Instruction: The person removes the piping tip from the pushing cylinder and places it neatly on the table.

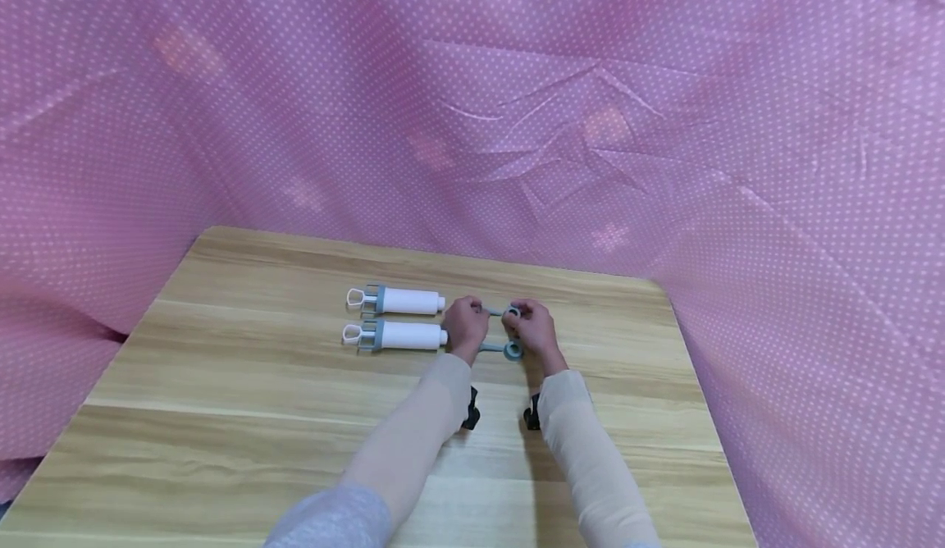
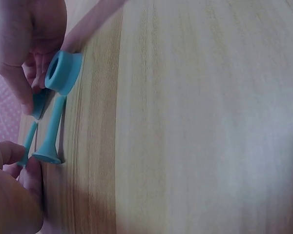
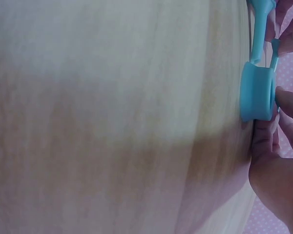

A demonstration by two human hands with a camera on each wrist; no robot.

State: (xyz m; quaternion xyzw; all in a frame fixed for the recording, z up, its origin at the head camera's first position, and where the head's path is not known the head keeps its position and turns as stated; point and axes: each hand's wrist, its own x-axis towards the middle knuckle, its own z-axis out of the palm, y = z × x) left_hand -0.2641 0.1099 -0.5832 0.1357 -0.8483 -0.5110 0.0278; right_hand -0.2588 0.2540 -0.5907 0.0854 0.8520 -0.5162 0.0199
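Note:
My left hand (image 1: 466, 324) pinches a slim teal nozzle (image 2: 30, 139) at the far side, between thumb and finger. To its right, my right hand (image 1: 535, 325) holds a teal ring cap (image 1: 511, 312) by its rim; the fingers hide part of it. A second teal nozzle (image 2: 52, 130), flared at one end, lies on the table nearer the person. Its narrow end points at a second ring cap (image 2: 63, 72), which stands on its edge. Left of the left hand lie two white syringe-like tubes, the far one (image 1: 411, 301) and the near one (image 1: 410, 335).
Both tubes have a blue-grey collar (image 1: 380, 335) and a white loop handle (image 1: 352, 335) pointing left. The wooden table (image 1: 221, 417) ends at a pink dotted cloth (image 1: 332, 121) behind and at the sides. Black wrist mounts (image 1: 471, 408) sit at the sleeves.

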